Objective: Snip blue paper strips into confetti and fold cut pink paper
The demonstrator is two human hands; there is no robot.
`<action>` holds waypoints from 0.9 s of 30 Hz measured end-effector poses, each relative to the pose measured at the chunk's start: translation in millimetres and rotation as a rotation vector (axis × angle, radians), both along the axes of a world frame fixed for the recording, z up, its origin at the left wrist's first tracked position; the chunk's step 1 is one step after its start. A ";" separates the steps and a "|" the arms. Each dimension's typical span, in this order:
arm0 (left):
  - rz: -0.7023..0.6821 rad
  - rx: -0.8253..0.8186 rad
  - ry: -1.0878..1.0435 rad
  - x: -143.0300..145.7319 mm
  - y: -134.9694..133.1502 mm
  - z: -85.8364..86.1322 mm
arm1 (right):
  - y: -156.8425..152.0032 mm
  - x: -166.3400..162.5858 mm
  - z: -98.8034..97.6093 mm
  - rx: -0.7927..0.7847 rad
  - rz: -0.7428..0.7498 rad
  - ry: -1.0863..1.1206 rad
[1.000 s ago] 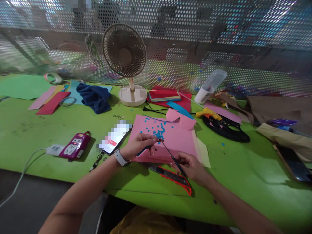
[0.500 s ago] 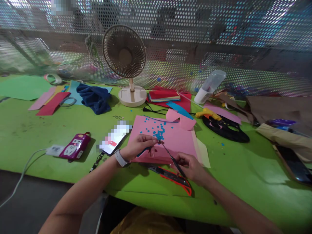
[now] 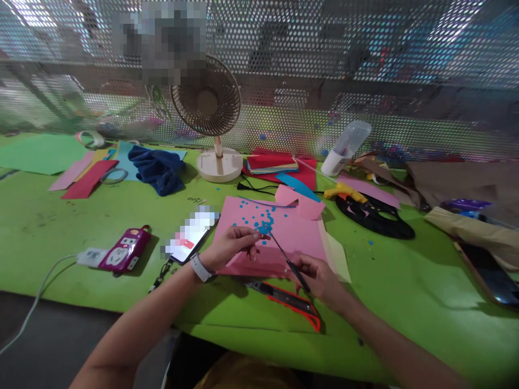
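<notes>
Many small blue paper pieces [image 3: 265,224] lie scattered on a pink sheet [image 3: 300,246] on the green table. Over the sheet's left front part, my left hand [image 3: 237,246] is closed in a pinch, its fingertips right at the blue pieces; what it pinches is too small to make out. My right hand [image 3: 314,275] grips a slim tool with a black handle and thin metal end [image 3: 288,261], whose tip reaches to my left fingertips. In front of the sheet, below my hands, lies a black and orange utility knife [image 3: 287,300].
A phone [image 3: 190,235] and a purple power socket [image 3: 125,251] are on the left. Behind the sheet stand a fan [image 3: 219,165] and stacked red paper [image 3: 271,163]. A yellow-handled tool [image 3: 344,190] rests on a black disc [image 3: 395,224] at right.
The view has shifted slightly. A dark blue strip seen beneath my left hand no longer shows. Both hands keep almost the same place, with the tool's tip still at my left fingertips.
</notes>
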State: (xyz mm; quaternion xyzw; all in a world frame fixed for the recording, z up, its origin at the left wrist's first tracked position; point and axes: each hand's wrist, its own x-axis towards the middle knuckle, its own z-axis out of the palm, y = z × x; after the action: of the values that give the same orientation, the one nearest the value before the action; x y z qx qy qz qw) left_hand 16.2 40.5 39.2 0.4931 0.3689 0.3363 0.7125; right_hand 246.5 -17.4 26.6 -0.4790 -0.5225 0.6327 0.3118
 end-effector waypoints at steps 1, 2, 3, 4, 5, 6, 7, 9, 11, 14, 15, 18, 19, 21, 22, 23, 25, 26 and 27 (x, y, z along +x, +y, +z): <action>0.009 -0.003 -0.002 0.3 0.1 0.3 | 0.2 -0.4 0.8 -0.005 -0.008 0.005; 0.018 -0.007 -0.004 0.6 0.1 0.6 | 0.3 -0.8 1.2 -0.011 -0.015 0.007; 0.025 -0.008 -0.005 1.0 0.0 0.9 | 0.4 -1.1 1.4 -0.017 -0.021 0.009; 0.031 -0.009 -0.005 1.4 0.0 1.1 | 0.3 -1.3 1.2 -0.021 -0.026 0.011; 0.037 -0.009 -0.007 1.8 -0.1 1.1 | 0.2 -1.4 0.6 -0.022 -0.029 0.012; 0.042 -0.009 -0.008 2.1 -0.1 0.9 | 0.0 -1.4 0.0 -0.020 -0.028 0.014; 0.045 -0.011 -0.008 2.4 -0.2 0.5 | -0.2 -1.3 -0.8 -0.014 -0.025 0.014; 0.046 -0.018 -0.003 2.8 -0.3 -1.0 | -0.8 -1.2 -1.8 -0.004 -0.024 0.010; 0.044 -0.027 -0.003 3.0 -0.4 -2.7 | -1.3 -1.4 -1.7 -0.003 -0.030 0.008; 0.050 -0.032 -0.012 3.0 -0.5 -3.7 | -1.5 -2.2 0.5 -0.007 -0.037 0.010; 0.055 -0.033 -0.018 3.0 -0.5 -3.4 | -1.5 -2.5 1.3 -0.010 -0.037 0.009; 0.067 -0.043 -0.026 3.6 -0.7 -0.8 | -1.3 -2.8 2.3 -0.016 -0.038 0.005; 0.071 -0.047 -0.024 4.0 -0.8 0.3 | -1.3 -2.8 2.2 -0.016 -0.039 0.006; 0.082 -0.052 -0.015 4.8 -1.2 1.8 | -1.4 -2.9 2.1 -0.009 -0.041 0.011; 0.087 -0.053 -0.013 5.2 -1.4 2.0 | -1.5 -3.1 2.2 -0.008 -0.041 0.013; 0.090 -0.052 -0.014 5.4 -1.6 1.9 | -1.5 -3.3 2.6 -0.010 -0.042 0.013; 0.091 -0.049 -0.020 5.4 -1.8 0.5 | -1.6 -3.9 3.9 -0.017 -0.044 0.011; 0.089 -0.047 -0.023 5.2 -1.9 -0.6 | -1.6 -4.2 4.7 -0.020 -0.044 0.008; 0.086 -0.046 -0.026 5.0 -1.8 -1.8 | -1.6 -4.4 5.4 -0.022 -0.041 0.006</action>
State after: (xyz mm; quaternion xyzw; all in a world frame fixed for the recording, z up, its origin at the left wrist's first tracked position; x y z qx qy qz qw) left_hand 21.2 38.7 37.4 0.4558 0.3881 0.3641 0.7135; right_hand 242.1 -19.0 32.0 -0.4912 -0.5048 0.6331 0.3210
